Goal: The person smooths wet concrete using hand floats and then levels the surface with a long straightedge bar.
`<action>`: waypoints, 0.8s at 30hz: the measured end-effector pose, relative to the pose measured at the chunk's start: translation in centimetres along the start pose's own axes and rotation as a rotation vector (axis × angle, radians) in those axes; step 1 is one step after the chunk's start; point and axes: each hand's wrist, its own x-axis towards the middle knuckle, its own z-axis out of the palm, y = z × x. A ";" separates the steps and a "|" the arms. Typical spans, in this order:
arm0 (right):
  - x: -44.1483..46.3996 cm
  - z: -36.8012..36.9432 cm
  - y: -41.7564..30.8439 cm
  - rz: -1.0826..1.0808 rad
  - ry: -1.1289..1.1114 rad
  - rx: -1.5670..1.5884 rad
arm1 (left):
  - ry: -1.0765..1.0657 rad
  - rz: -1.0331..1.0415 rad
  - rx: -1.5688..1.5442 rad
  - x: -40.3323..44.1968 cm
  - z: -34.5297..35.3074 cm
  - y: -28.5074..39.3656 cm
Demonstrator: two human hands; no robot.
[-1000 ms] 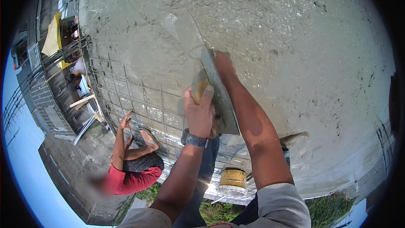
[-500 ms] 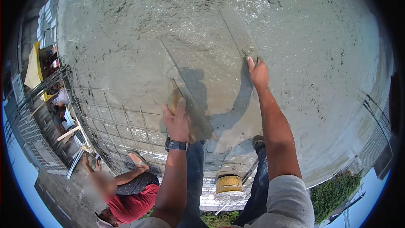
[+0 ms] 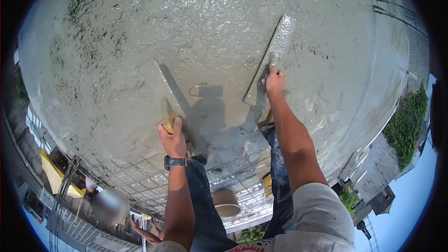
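My left hand, with a watch above it, is closed round the yellowish handle of a finishing trowel. Its long blade appears almost edge-on, tilted over the wet concrete, with a dark shadow along its right side. Further right, my right hand grips a second finishing trowel. That blade is wet and smeared with cement, angled up to the right, its left edge shadowed. My fingers hide most of the right trowel's handle. Rough, lumpy concrete shows at the upper left.
Bare rebar mesh runs along the near edge by my legs. A bucket sits between my legs, and a yellow object is partly behind my right leg. Another person's hands show at lower left. Greenery lies beyond the right edge.
My view has turned, shifting the mesh and surroundings. The left trowel now shows nearly edge-on. The right trowel has swung from leaning up-left to leaning up-right. Both hands keep their grips.
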 end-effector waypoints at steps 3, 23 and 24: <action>0.3 -0.8 1.2 0.065 -0.061 0.278 | -0.146 -0.020 0.140 -1.9 5.1 1.7; 15.1 -34.0 9.9 0.414 0.358 0.096 | -0.797 0.643 0.987 -5.1 55.9 0.3; 14.0 -34.4 15.7 0.550 0.467 0.058 | -0.839 0.719 0.970 -5.6 57.3 -0.2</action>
